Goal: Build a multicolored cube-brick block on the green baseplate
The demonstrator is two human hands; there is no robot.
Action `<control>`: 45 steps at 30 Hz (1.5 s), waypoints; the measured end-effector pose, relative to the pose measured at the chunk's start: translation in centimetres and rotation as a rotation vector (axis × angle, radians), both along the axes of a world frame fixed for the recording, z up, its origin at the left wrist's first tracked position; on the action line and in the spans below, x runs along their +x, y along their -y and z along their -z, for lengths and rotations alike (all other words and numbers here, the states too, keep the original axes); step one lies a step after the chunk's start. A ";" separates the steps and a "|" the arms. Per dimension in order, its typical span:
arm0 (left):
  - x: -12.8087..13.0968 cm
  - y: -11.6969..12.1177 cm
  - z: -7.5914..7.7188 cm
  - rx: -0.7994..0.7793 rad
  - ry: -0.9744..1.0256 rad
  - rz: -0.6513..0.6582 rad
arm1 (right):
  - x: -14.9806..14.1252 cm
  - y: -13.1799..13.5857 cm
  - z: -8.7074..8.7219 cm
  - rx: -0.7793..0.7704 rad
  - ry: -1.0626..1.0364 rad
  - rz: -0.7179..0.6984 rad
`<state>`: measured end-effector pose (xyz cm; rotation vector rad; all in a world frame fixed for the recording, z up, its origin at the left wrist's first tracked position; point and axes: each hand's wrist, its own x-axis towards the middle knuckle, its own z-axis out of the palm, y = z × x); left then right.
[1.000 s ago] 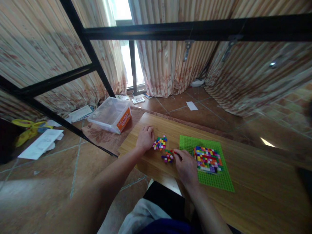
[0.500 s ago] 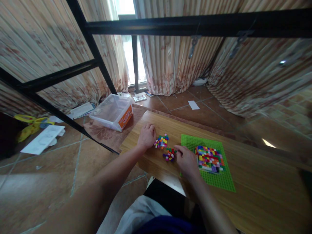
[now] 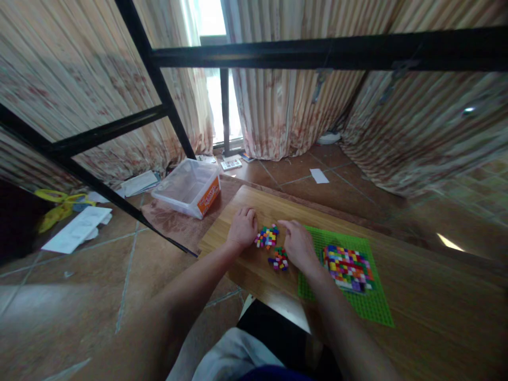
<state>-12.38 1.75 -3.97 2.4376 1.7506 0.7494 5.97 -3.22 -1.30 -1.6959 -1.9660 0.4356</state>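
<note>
My left hand [image 3: 243,227] rests on the wooden table with its fingers curled in; whatever lies under them, if anything, is hidden. Just right of it is a loose pile of small colourful building bricks [image 3: 267,237]. My right hand [image 3: 298,243] hovers at the pile's right side, index finger stretched out toward the far bricks, with nothing visible in it. A second small brick pile [image 3: 279,259], with red, green, white and purple pieces, lies nearer me. Right of my right hand, a block of multicoloured bricks [image 3: 350,268] sits on a green baseplate [image 3: 379,296].
The wooden table [image 3: 428,296] runs off to the right. On the rug beyond its left end stands a clear plastic bin [image 3: 174,203] with an orange label. Black metal bars [image 3: 278,57] cross in front of the curtains. Papers [image 3: 77,230] lie on the tiled floor.
My right hand has moved away from the nearer pile toward the far side of the other pile, its index finger now extended. My left hand stays beside the bricks. The view has shifted slightly.
</note>
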 end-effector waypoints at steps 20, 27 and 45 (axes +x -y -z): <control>0.2 0.0 -0.2 -0.017 0.021 -0.002 | 1.8 2.5 1.3 -0.059 0.017 -0.066; 0.1 -0.1 0.0 -0.015 0.017 0.010 | 1.7 3.7 1.1 -0.020 -0.223 0.076; 0.0 -0.2 0.0 0.005 0.006 0.016 | 0.3 6.8 -0.2 -0.124 -0.763 0.145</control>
